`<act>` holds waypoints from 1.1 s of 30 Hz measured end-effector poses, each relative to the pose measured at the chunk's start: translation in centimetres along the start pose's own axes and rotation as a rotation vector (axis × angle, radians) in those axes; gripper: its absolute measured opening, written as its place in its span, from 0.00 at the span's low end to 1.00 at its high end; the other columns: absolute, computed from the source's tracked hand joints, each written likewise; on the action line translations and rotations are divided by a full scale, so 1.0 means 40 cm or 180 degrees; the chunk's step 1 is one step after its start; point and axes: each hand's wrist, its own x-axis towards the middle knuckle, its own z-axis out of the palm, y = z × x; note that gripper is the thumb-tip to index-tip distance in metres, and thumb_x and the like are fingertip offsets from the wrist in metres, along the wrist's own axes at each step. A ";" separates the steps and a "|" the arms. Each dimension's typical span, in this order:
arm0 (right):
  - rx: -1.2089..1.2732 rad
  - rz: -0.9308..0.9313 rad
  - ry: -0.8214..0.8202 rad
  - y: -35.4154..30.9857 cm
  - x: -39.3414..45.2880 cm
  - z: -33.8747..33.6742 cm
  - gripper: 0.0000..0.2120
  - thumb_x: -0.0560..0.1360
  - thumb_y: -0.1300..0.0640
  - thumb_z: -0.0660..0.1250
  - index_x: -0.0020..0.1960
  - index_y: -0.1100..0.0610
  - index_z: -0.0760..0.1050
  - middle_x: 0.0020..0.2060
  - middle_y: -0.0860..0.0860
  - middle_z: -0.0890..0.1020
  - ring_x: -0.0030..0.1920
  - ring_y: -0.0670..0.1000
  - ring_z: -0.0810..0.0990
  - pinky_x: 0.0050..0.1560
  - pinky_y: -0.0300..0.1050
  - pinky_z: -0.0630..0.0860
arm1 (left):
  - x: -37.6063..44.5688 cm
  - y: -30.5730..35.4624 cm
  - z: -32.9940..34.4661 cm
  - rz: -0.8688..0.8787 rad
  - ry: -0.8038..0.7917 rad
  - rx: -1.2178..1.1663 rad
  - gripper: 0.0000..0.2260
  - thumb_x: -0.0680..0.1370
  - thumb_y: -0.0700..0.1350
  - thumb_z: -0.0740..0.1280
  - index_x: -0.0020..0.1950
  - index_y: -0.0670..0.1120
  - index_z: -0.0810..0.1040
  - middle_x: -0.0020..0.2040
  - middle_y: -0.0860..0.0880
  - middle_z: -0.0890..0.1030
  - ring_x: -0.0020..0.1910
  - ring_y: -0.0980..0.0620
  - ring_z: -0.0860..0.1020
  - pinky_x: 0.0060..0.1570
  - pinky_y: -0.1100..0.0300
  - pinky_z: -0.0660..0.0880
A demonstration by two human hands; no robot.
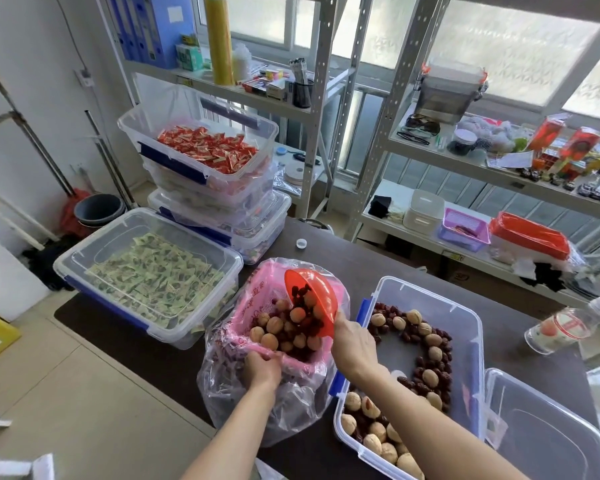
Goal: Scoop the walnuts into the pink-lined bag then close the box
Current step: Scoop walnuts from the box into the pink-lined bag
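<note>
While tipped over 1 pink-lined bag [257, 306], 1 red scoop [312, 299] in right-hand fingers [352, 342]; left-hand fingers [260, 367] pinching bag rim.

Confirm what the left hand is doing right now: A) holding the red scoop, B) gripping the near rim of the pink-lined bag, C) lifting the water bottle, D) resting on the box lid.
B: the left hand grips the near rim of the pink-lined bag, holding it open, while the right hand tips the red scoop of walnuts and red dates over it.
</note>
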 end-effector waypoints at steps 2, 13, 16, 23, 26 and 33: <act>-0.0275 -0.0149 0.0100 0.002 0.001 -0.002 0.28 0.73 0.70 0.52 0.73 0.61 0.58 0.44 0.59 0.83 0.44 0.63 0.82 0.40 0.51 0.70 | -0.031 0.018 -0.016 0.0065 -0.0002 0.0028 0.12 0.68 0.46 0.71 0.50 0.44 0.79 0.48 0.41 0.84 0.48 0.40 0.83 0.52 0.39 0.80; -0.0888 -0.0369 0.0323 0.010 0.025 -0.037 0.33 0.76 0.73 0.53 0.78 0.62 0.47 0.46 0.57 0.82 0.42 0.58 0.83 0.37 0.50 0.71 | -0.095 0.048 -0.058 0.0270 0.0111 0.0122 0.07 0.72 0.43 0.73 0.46 0.41 0.81 0.46 0.40 0.84 0.47 0.40 0.82 0.53 0.46 0.80; -0.0738 -0.0255 0.0316 0.026 0.021 -0.050 0.33 0.76 0.72 0.53 0.78 0.62 0.47 0.44 0.57 0.82 0.41 0.59 0.82 0.38 0.51 0.72 | -0.118 0.051 -0.071 0.0385 0.0161 0.0044 0.09 0.72 0.44 0.73 0.47 0.40 0.81 0.45 0.42 0.84 0.44 0.44 0.82 0.45 0.54 0.79; -0.0224 -0.0187 0.0652 0.115 -0.005 -0.100 0.31 0.75 0.69 0.54 0.76 0.57 0.55 0.40 0.57 0.84 0.39 0.60 0.83 0.37 0.50 0.72 | -0.205 0.079 -0.103 0.0664 0.0538 -0.0087 0.09 0.74 0.43 0.71 0.50 0.44 0.74 0.46 0.46 0.80 0.47 0.45 0.80 0.49 0.51 0.78; -0.0020 -0.0068 0.0806 0.166 -0.025 -0.130 0.32 0.74 0.69 0.55 0.76 0.55 0.57 0.39 0.59 0.83 0.39 0.63 0.82 0.36 0.50 0.70 | -0.262 0.104 -0.092 0.1049 0.0529 -0.0094 0.09 0.74 0.43 0.72 0.50 0.42 0.75 0.44 0.48 0.79 0.44 0.47 0.79 0.45 0.56 0.75; 0.0098 0.0266 0.1070 0.340 -0.074 -0.151 0.30 0.75 0.67 0.56 0.76 0.55 0.58 0.38 0.62 0.83 0.38 0.65 0.82 0.37 0.53 0.74 | -0.364 0.112 -0.005 0.1499 -0.0482 0.0462 0.06 0.75 0.44 0.71 0.50 0.45 0.78 0.44 0.50 0.80 0.44 0.55 0.78 0.38 0.68 0.70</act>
